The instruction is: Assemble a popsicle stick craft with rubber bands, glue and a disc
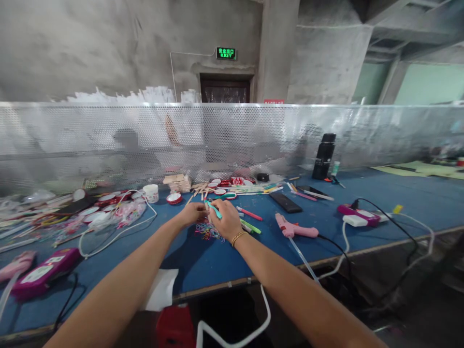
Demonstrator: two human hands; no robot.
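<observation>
Both my arms reach out over a blue table (398, 203). My left hand (194, 213) and my right hand (227, 220) meet above a small heap of coloured rubber bands (207, 233). A teal stick (214, 209) lies between them, with my right hand's fingers closed on it. My left hand's fingers are curled and pinch at the same spot; what they grip is too small to tell. A gold bracelet (238, 237) sits on my right wrist.
A pink glue gun (294, 228) with a cable lies right of my hands, a black remote (285, 202) and pens (249, 213) beyond. White cup (151, 193), wooden sticks (178, 182), tape rolls at the back. Black bottle (324, 156) by the perforated metal screen (253, 135). Pink power strips (43, 273) left.
</observation>
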